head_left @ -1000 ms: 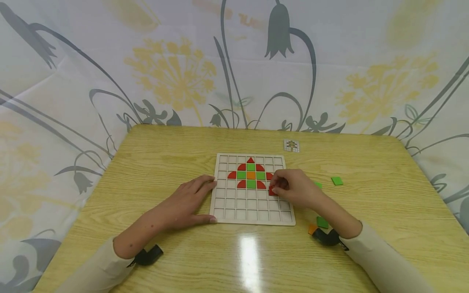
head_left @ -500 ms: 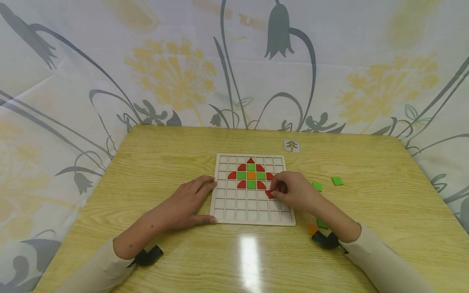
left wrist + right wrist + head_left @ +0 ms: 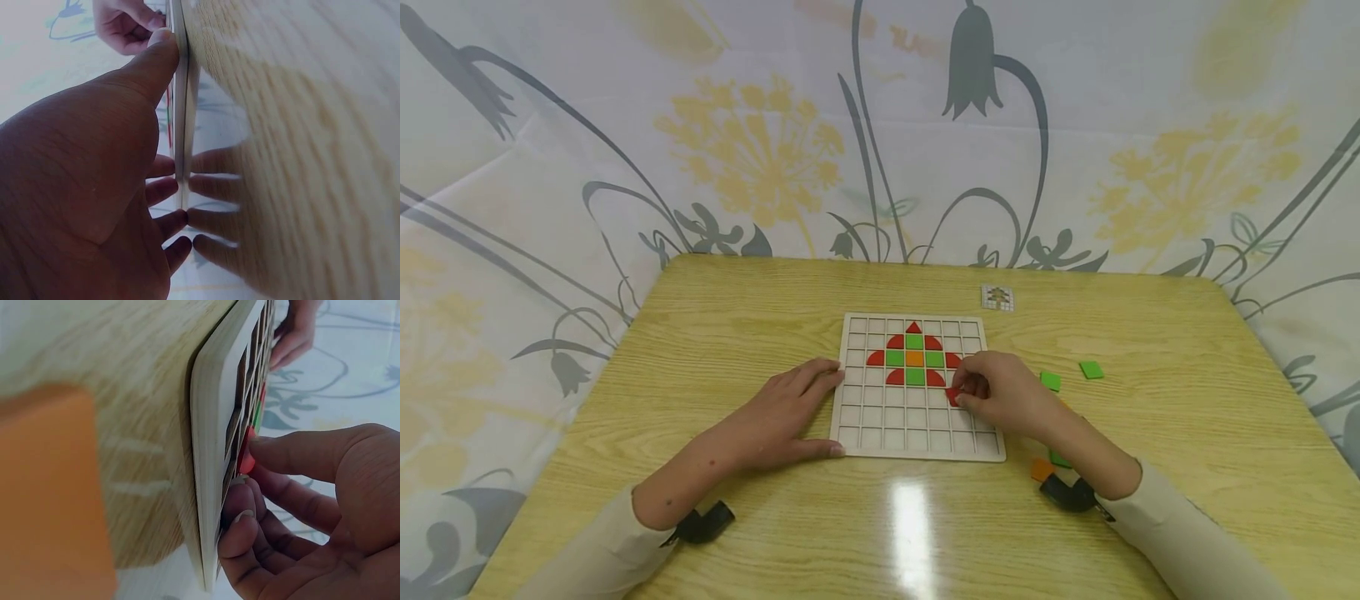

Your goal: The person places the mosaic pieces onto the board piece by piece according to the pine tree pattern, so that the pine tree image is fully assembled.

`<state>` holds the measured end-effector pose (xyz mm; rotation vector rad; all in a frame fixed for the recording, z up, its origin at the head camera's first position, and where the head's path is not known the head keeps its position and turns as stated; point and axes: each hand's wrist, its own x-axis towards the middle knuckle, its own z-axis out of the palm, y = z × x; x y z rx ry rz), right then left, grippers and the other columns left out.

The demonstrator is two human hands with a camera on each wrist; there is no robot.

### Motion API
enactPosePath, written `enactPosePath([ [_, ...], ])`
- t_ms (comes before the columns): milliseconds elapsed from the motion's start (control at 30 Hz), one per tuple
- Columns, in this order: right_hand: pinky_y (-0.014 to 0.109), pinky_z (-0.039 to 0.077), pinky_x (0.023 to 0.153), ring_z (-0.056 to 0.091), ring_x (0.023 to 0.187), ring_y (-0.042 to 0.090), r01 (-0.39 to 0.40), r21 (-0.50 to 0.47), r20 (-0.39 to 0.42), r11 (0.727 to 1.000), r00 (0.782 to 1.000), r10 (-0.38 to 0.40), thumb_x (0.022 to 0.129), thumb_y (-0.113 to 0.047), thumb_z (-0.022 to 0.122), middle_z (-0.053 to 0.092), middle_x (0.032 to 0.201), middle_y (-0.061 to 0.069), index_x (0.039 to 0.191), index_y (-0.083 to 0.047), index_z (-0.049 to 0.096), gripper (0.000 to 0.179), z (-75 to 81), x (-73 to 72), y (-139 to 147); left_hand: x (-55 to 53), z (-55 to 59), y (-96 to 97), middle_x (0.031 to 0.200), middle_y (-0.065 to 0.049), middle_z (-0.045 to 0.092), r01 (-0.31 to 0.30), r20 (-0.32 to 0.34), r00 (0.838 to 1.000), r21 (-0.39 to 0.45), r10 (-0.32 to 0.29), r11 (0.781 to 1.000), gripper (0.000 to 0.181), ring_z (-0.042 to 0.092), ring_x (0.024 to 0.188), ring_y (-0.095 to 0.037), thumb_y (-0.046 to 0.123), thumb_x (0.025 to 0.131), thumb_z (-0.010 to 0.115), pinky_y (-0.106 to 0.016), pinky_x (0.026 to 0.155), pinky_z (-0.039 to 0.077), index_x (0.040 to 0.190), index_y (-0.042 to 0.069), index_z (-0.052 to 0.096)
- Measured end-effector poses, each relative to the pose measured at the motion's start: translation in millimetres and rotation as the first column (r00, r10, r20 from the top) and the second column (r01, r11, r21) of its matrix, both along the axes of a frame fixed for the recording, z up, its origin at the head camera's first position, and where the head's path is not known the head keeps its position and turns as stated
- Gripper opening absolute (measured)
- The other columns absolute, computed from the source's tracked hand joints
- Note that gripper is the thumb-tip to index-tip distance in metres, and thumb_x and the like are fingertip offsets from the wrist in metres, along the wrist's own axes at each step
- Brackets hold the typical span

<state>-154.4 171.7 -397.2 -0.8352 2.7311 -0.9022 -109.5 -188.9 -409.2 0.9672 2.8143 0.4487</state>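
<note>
Beige cloth is seen nearest, in the sleeves (image 3: 595, 546) at the lower left and lower right. Beyond them, an orange tile (image 3: 1041, 470) is partly hidden by the right wrist's black camera mount (image 3: 1066, 493). The white grid board (image 3: 893, 418), laid flat mid-frame, is touched along its left edge by the left hand (image 3: 782, 417), its thumb and fingers spread and curled round nothing, presumably so that the board is kept from sliding. Right of centre, over the board's cells, a small red tile (image 3: 952, 397) is pinched between thumb and finger of the right hand (image 3: 1003, 390); the fingers are nearly closed, probably so that a thin edge can be turned and set. It appears slightly skewed to the grid lines; which way it points, and any long axis, cannot be told, since much of it is covered. Farther up, a red triangle (image 3: 913, 327) is pointed towards the frame's top. Green tiles (image 3: 1091, 369) are scattered to the right, and a small pattern card (image 3: 997, 297) is laid beyond the board, likely for reference.
</note>
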Motion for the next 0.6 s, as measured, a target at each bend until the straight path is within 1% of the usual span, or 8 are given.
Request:
enactPosePath([
  [200, 0.029, 0.049, 0.064, 0.054, 0.07, 0.012, 0.023, 0.021, 0.006, 1.0, 1.0, -0.023, 0.091, -0.008, 0.081, 0.061, 0.077, -0.005, 0.086, -0.013, 0.071, 0.012, 0.5, 1.2, -0.8, 0.0, -0.1, 0.2, 0.169, -0.012, 0.03, 0.006, -0.007, 1.0, 0.005, -0.006, 1.0, 0.099, 0.031, 0.156, -0.032, 0.065, 0.095, 0.07, -0.059, 0.121, 0.034, 0.166, 0.007, 0.032],
  [400, 0.029, 0.05, 0.065, 0.054, 0.072, 0.013, 0.048, 0.047, 0.023, 0.998, 0.999, -0.049, 0.092, -0.011, 0.082, 0.061, 0.078, -0.005, 0.084, -0.014, 0.07, 0.014, 2.4, 2.6, -1.0, -0.3, -1.1, 0.4, 0.169, -0.013, 0.03, 0.014, -0.014, 1.0, 0.007, -0.014, 1.0, 0.097, 0.032, 0.156, -0.034, 0.064, 0.096, 0.069, -0.06, 0.12, 0.035, 0.165, 0.007, 0.033],
  [467, 0.029, 0.049, 0.064, 0.054, 0.071, 0.014, 0.049, 0.039, 0.019, 0.998, 0.999, -0.049, 0.092, -0.012, 0.082, 0.061, 0.077, -0.005, 0.086, -0.013, 0.07, 0.013, 2.4, 2.6, -0.9, -0.3, -1.4, 0.4, 0.169, -0.013, 0.03, 0.015, -0.015, 1.0, 0.008, -0.015, 1.0, 0.097, 0.032, 0.156, -0.034, 0.064, 0.096, 0.069, -0.06, 0.12, 0.035, 0.165, 0.007, 0.033],
  [600, 0.03, 0.048, 0.065, 0.053, 0.071, 0.014, 0.042, 0.023, 0.007, 0.999, 0.999, -0.043, 0.092, -0.012, 0.081, 0.06, 0.078, -0.003, 0.094, -0.009, 0.072, 0.01, 0.5, 2.2, -1.1, -0.4, -1.2, 0.2, 0.168, -0.013, 0.031, 0.017, -0.019, 1.0, 0.01, -0.017, 1.0, 0.096, 0.033, 0.155, -0.034, 0.064, 0.096, 0.069, -0.06, 0.12, 0.035, 0.165, 0.006, 0.033],
])
